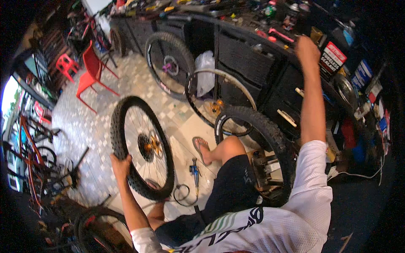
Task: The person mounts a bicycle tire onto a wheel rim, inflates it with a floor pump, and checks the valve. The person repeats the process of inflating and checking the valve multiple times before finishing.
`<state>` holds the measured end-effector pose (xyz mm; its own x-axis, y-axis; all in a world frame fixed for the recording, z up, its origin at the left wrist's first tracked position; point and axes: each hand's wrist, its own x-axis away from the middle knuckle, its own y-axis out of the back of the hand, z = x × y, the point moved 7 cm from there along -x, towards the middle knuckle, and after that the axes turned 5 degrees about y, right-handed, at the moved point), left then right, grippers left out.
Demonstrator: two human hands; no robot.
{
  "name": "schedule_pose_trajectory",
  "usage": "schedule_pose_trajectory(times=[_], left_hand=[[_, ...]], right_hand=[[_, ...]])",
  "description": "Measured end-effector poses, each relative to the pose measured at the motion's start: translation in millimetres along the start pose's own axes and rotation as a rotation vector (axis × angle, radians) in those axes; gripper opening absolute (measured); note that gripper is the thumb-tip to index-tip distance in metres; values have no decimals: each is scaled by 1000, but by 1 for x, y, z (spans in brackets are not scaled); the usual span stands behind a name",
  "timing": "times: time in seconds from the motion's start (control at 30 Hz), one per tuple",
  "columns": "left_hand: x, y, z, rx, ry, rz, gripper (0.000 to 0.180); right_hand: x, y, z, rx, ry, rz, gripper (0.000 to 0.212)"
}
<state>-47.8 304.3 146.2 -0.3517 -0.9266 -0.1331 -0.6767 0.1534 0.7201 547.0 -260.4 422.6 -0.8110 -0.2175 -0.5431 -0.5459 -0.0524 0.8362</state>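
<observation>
My left hand (121, 165) is closed on the knobby tyre of a bicycle wheel (113, 137), which stands upright on the floor in front of me. The wheel has a gold hub (152, 146) with a black cassette (146, 148). My right arm reaches out to the workbench at the upper right. There my right hand (307, 50) has its fingers curled down at the bench top, and whatever they hold is hidden. Just left of it lies a pink-red handled tool (280, 35). A black box with a red top (332, 59) stands to its right.
A bare-rimmed wheel (249, 93), a loose tyre (280, 130) and another wheel (148, 55) lean along the dark cabinets (240, 63). An air hose gun (195, 173) lies near my feet. Red chairs (89, 69) stand far left, bicycles (29, 143) nearer.
</observation>
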Motion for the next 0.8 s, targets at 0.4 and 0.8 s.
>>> schedule_pose_trajectory(times=[0.4, 0.8], left_hand=[[1, 2, -17, -135, 40, -16, 53], [-43, -42, 32, -4, 82, 0, 59]], right_hand=[[154, -89, 268, -1140, 341, 175, 28], [759, -514, 429, -660, -214, 1551, 88]])
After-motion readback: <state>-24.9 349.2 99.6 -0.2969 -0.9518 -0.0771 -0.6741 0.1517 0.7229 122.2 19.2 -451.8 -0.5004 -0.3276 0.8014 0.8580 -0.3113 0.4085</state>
